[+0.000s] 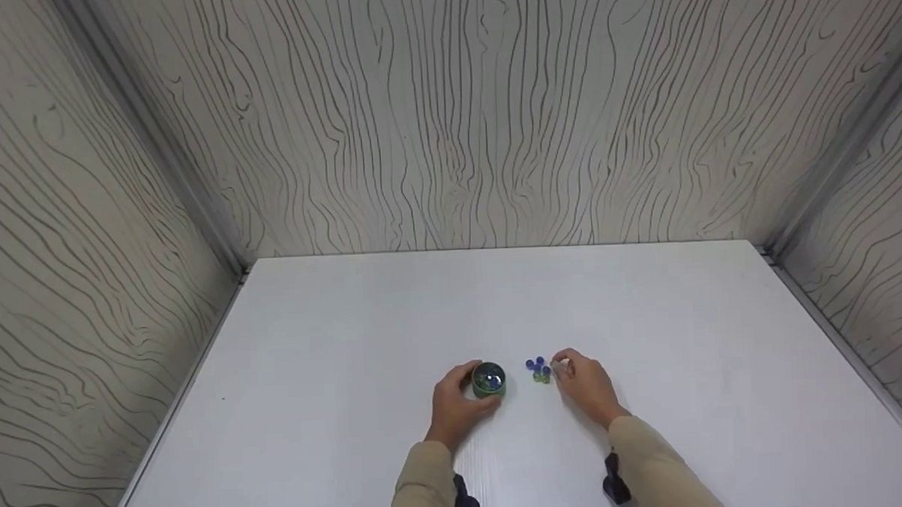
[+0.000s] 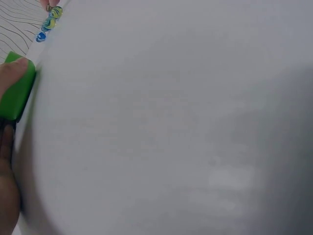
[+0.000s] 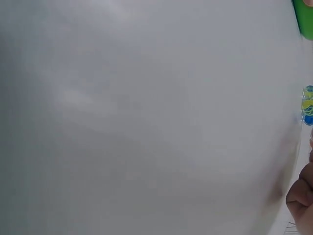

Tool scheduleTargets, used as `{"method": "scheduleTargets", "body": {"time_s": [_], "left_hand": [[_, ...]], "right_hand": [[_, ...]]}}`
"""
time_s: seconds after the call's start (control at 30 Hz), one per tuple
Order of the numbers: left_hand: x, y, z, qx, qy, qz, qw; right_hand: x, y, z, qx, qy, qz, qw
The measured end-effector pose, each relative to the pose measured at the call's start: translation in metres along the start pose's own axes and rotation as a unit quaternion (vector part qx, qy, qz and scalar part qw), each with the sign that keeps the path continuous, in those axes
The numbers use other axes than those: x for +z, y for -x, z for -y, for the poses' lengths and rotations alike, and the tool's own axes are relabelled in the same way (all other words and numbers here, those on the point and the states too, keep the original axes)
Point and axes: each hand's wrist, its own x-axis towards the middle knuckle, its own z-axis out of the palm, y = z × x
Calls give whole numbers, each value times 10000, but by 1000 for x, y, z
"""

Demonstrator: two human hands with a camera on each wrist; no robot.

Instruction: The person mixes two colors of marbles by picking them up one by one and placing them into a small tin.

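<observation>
The left hand (image 1: 455,411) grips the green cup (image 1: 489,393) round its wall on the worktop (image 1: 349,347); it looks light and stiff, so that hold suits it. The marbles (image 1: 537,368) lie clustered between cup and right hand (image 1: 587,387), whose fingers bend beside them; whether they pinch one, I cannot tell. Likely hard, slippery glass: grasp each across its middle.
</observation>
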Motion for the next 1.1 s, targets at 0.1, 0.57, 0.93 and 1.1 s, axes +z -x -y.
{"method": "scheduleTargets", "body": {"time_s": [0.1, 0.57, 0.93, 1.1], "left_hand": [[-1, -1, -2, -25, 36, 18, 10000], [-2, 0, -2, -90, 43, 54, 9999], [0, 0, -1, -165, 102, 94, 9998], [0, 0, 0, -115, 92, 81, 9999]], "right_hand": [[-1, 1, 1, 26, 128, -63, 9999], [-8, 5, 8, 95, 69, -75, 9999], [-8, 9, 12, 36, -49, -26, 10000], [-8, 10, 14, 1, -41, -57, 10000]]}}
